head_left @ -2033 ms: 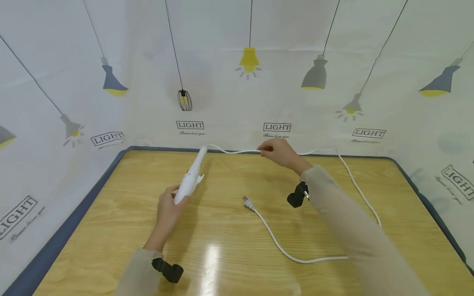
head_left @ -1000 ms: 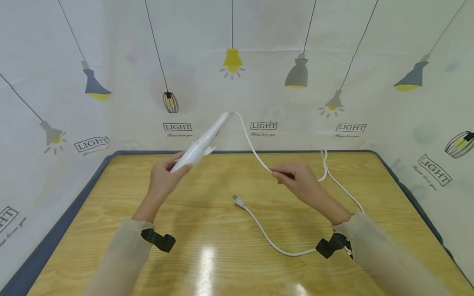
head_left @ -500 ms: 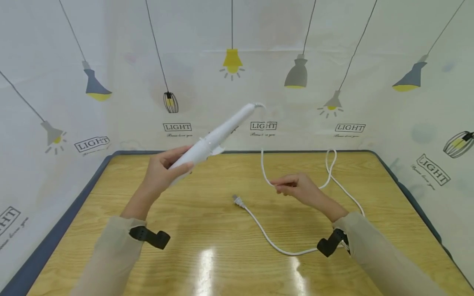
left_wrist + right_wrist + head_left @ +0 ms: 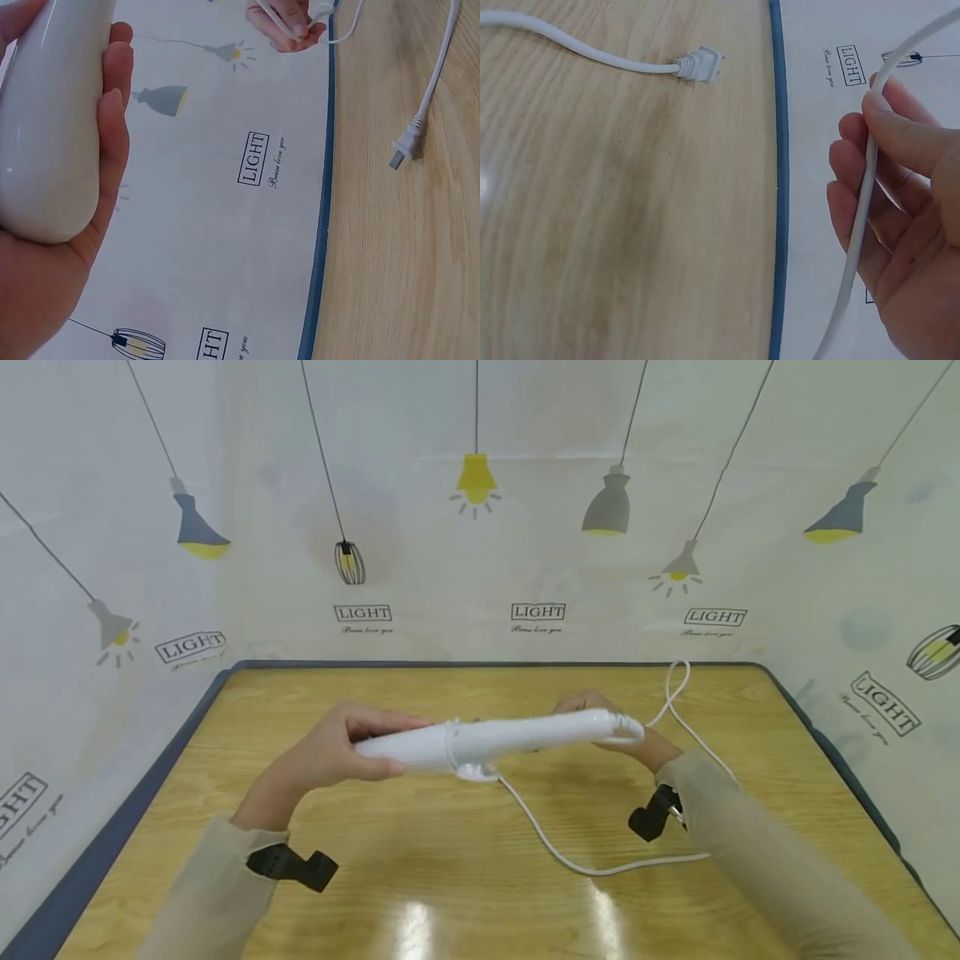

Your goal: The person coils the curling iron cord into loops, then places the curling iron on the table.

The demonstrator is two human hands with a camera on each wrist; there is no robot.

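Note:
A long white wand-shaped electric appliance (image 4: 525, 737), thick at one end and tapering toward its cord, is held level above the table. My left hand (image 4: 322, 760) grips its thick rounded end, thumb on the near side; the left wrist view shows the fingers curled round the smooth body (image 4: 52, 135). A small tab sticks out near its middle. Behind the thin end is my right hand (image 4: 585, 702), partly covered by the appliance. In the right wrist view that hand pinches the white power cord (image 4: 862, 199) between thumb and fingers. The plug (image 4: 407, 142) lies on the table.
The wooden table (image 4: 337, 885) has a dark blue edge along the lamp-printed white backdrop (image 4: 420, 527). A loop of cord (image 4: 678, 681) rises at the back right, and another stretch (image 4: 585, 868) curves across the table's middle right.
The left hand has swung the appliance from slanting up and away to nearly level, its cord end coming right and down. The right hand keeps the cord and has risen slightly.

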